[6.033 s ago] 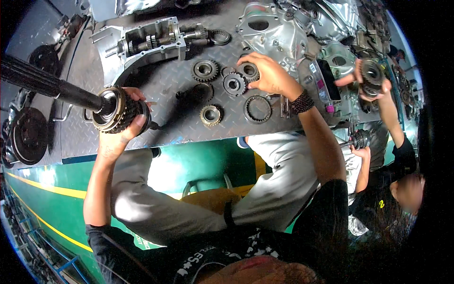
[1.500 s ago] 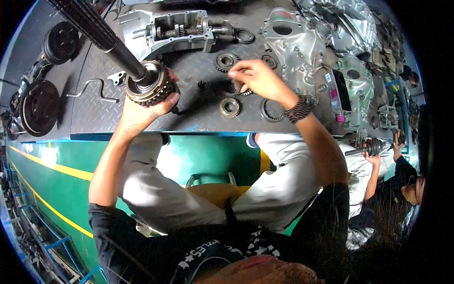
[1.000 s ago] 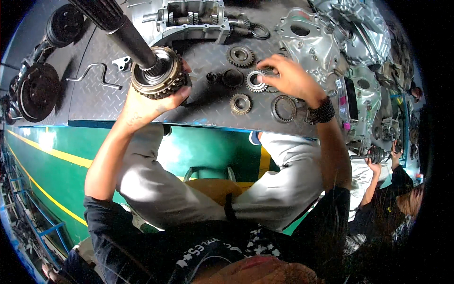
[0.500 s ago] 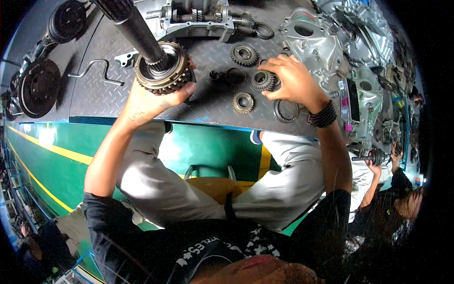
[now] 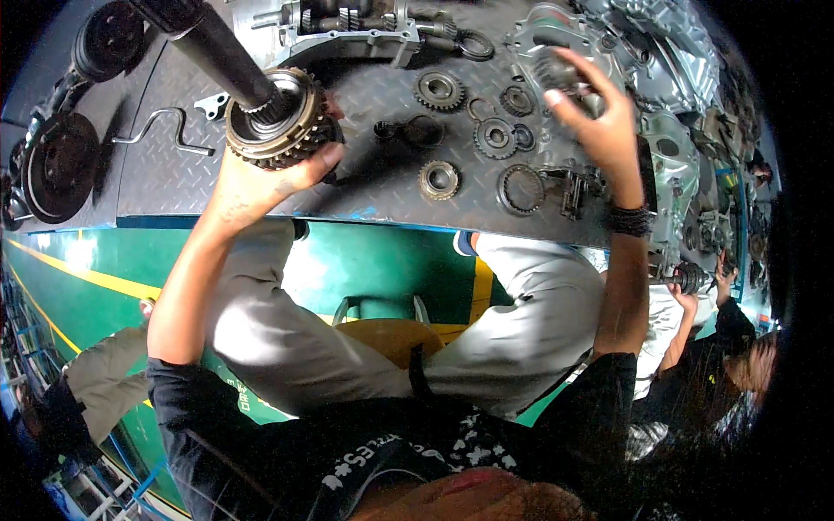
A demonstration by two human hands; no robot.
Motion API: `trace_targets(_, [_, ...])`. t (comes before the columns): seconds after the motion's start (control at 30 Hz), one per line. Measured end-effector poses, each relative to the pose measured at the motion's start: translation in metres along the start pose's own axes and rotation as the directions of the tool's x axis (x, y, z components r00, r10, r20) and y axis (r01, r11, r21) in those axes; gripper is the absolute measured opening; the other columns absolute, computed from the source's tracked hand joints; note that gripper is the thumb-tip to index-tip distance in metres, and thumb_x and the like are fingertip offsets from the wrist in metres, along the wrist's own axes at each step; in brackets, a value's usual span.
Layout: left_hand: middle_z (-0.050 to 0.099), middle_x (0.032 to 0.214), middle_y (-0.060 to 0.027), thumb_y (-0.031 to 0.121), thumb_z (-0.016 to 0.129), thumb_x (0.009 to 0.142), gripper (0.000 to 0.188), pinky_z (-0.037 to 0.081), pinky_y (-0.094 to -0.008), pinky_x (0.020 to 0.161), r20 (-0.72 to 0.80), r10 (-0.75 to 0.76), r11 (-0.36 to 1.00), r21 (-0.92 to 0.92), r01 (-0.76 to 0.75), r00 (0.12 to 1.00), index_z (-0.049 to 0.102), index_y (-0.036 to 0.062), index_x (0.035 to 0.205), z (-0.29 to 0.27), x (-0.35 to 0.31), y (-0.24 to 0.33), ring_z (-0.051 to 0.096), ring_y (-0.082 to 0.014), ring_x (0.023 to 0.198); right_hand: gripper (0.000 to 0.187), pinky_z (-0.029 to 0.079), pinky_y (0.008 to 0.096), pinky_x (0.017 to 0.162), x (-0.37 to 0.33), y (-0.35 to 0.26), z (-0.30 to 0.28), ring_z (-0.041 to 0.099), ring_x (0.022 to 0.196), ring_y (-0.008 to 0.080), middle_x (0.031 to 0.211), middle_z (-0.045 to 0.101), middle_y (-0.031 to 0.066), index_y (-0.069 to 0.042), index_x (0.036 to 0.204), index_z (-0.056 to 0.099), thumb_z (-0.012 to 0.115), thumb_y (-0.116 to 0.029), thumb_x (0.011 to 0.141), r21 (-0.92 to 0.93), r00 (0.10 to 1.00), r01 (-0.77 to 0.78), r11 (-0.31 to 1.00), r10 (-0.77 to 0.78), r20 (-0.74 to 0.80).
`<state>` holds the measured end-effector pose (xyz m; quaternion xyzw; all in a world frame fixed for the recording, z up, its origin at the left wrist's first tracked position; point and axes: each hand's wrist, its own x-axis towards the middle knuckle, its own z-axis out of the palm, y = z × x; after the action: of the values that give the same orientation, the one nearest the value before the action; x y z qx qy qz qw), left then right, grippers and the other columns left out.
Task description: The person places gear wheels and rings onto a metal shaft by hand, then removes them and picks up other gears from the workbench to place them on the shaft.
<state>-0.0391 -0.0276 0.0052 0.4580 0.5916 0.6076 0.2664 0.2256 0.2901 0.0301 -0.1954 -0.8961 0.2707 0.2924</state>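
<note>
My left hand (image 5: 265,187) is wrapped round a toothed gear assembly (image 5: 276,130) with a brass-coloured ring. A dark splined shaft (image 5: 221,61) rises from its centre, leaning to the upper left. Above the right part of the table, my right hand (image 5: 608,122) has its thumb and fingers curved round a dark gear (image 5: 552,71), smeared by motion. Between the hands lie a large flat gear (image 5: 439,90), a smaller gear ring (image 5: 440,180), a gear with a bright hub (image 5: 495,137) and a toothed ring (image 5: 520,188).
A gearbox housing half (image 5: 356,43) with shafts lies at the back. Silvery castings (image 5: 665,52) crowd the right side. A bent metal rod (image 5: 178,130) and a dark disc (image 5: 61,165) are at the left. Another person's hands (image 5: 686,300) hold a shaft at far right.
My right hand has lifted away from the small gears, moving right and farther back with a gear. More loose gears now show. My left hand keeps its hold, shifted slightly left in view.
</note>
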Motion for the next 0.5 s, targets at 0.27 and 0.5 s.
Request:
trace_targets(0.27, [0.070,0.110,-0.0061,0.004,0.081,0.075,0.041,0.053,-0.0338,0.096,0.003,0.015,0.993,0.120,-0.015,1.000,0.064,0.0043,0.113,0.002,0.003,0.003,0.065,-0.0158,0.103,0.062,0.043,0.0445,0.103,-0.017,-0.018,0.126,0.061,0.117,0.0263,0.120,0.070,0.0081,-0.010,0.127,0.071,0.079,-0.049,0.080,-0.308,0.895,0.359,0.881,-0.231,0.382])
trace_targets(0.5, [0.066,0.110,-0.0074,0.001,0.079,0.076,0.040,0.054,-0.0348,0.094,0.009,-0.011,0.998,0.059,0.011,1.000,0.061,0.0043,0.112,0.004,-0.003,0.003,0.064,-0.0164,0.103,0.050,0.050,0.0462,0.094,0.000,-0.015,0.090,0.062,0.115,0.0323,0.117,0.067,0.0116,-0.007,0.121,0.072,0.070,-0.048,0.093,-0.305,0.914,0.342,0.889,-0.239,0.329])
